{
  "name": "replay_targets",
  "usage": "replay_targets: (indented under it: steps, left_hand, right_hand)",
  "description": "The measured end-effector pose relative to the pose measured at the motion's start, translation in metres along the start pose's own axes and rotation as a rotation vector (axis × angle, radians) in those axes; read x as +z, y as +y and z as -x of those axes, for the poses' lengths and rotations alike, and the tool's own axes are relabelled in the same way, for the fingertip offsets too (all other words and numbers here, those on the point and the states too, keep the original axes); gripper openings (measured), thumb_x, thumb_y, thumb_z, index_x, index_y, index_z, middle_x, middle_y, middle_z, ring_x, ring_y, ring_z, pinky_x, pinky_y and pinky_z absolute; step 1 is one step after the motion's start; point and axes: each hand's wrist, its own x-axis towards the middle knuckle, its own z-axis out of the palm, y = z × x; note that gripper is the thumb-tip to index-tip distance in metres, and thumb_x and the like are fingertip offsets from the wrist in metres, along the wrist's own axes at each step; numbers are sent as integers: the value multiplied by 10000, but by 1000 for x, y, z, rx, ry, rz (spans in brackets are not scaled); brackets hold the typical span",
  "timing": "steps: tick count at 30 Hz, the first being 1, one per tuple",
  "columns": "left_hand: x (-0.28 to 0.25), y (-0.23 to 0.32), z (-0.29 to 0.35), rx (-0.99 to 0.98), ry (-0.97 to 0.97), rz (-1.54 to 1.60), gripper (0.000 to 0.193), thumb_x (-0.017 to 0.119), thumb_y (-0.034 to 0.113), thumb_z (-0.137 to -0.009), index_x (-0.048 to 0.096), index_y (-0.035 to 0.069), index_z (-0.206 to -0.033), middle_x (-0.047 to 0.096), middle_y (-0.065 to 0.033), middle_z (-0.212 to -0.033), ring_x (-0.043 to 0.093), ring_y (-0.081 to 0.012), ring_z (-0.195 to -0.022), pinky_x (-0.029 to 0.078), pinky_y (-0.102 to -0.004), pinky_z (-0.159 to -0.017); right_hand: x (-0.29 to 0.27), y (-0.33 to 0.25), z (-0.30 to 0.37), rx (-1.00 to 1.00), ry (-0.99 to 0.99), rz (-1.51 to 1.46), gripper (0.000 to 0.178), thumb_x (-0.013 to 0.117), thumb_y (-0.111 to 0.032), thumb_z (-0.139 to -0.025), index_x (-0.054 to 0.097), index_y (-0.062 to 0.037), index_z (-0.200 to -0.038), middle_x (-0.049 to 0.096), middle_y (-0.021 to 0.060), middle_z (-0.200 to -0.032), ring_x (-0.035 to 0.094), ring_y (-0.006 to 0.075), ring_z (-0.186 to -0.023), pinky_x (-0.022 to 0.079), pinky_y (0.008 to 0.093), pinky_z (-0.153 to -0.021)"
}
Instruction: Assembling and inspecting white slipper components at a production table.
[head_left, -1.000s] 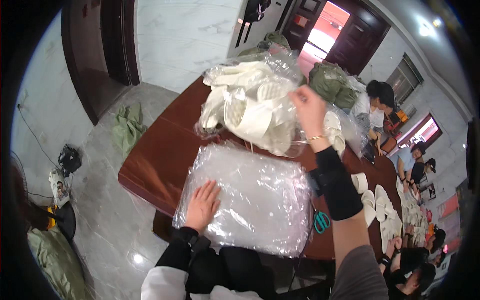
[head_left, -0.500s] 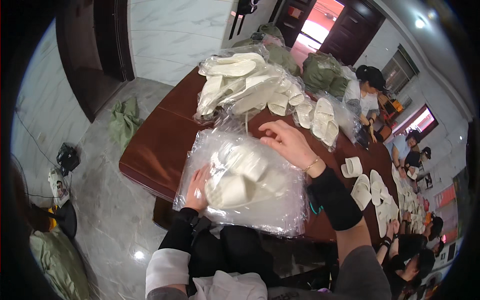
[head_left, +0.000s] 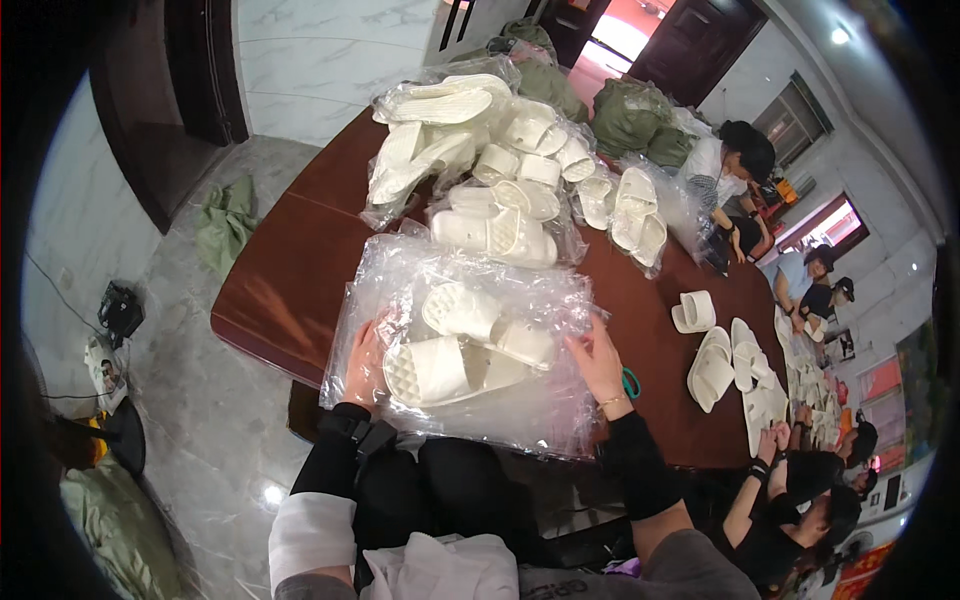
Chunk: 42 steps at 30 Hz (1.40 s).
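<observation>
A pair of cream slippers, one slipper (head_left: 428, 372) nearer and the other slipper (head_left: 488, 322) behind it, lies on a stack of clear plastic bags (head_left: 530, 415) in front of me. My left hand (head_left: 365, 368) rests on the left side of the bags, beside the nearer slipper's end, fingers extended. At the right side of the bags is my right hand (head_left: 597, 362), fingers apart and touching the film. Just beyond the stack lies another bagged pair of slippers (head_left: 497, 232).
Bagged slippers (head_left: 440, 105) are heaped on the far part of the brown table (head_left: 290, 265). Green-handled scissors (head_left: 630, 382) lie by my right wrist. Loose slippers (head_left: 710, 368) sit farther right. Several people work along the right side. Green sacks (head_left: 630, 118) stand behind.
My right hand has come back from above the slippers to the bags' right edge. The bagged pair beyond the stack now shows clearly, and the view has shifted slightly.
</observation>
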Motion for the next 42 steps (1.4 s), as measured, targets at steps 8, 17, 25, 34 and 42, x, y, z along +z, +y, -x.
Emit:
replay_targets:
  steps: [8, 17, 25, 34, 42]
  left_hand:
    - [11, -12, 11, 7, -38, -30, 483, 532, 187, -867, 491, 31, -1322, 499, -146, -1374, 422, -279, -1320, 283, -417, -1119]
    - [1, -4, 3, 4, -70, -57, 479, 530, 205, -869, 496, 30, -1313, 501, -157, -1366, 414, -288, -1326, 282, -421, -1110]
    - [17, -23, 15, -78, -11, 7, 441, 512, 203, -903, 512, 42, -1314, 517, -134, -1357, 440, -317, -1273, 305, -405, -1098]
    - [15, -15, 15, -248, -6, 187, 411, 479, 171, -935, 505, 41, -1324, 521, -141, -1355, 471, -305, -1242, 308, -404, -1100]
    - [-6, -1, 0, -101, -132, 28, 440, 467, 188, -933, 485, 59, -1354, 455, -115, -1445, 356, -240, -1381, 257, -397, -1130]
  right_hand:
    - [-48, -1, -12, 252, -426, -1293, 192, 550, -221, -965, 580, -41, -1024, 603, 51, -816, 573, 139, -711, 468, 270, -625]
    - [-22, 4, -11, 470, -334, -1031, 267, 512, -235, -979, 633, -12, -1063, 637, 42, -897, 555, 80, -766, 472, 255, -621]
    - [12, -12, -25, -16, -771, -667, 296, 560, -153, -923, 612, -59, -1199, 670, 100, -932, 628, 186, -786, 501, 343, -695]
    - [41, -34, -33, -322, -451, -161, 575, 656, -193, -833, 473, -128, -1374, 589, 141, -1182, 543, 343, -1111, 449, 418, -943]
    - [43, -45, -32, -493, -675, -1, 658, 702, -268, -803, 444, -133, -1393, 485, 173, -1329, 429, 366, -1264, 368, 420, -1072]
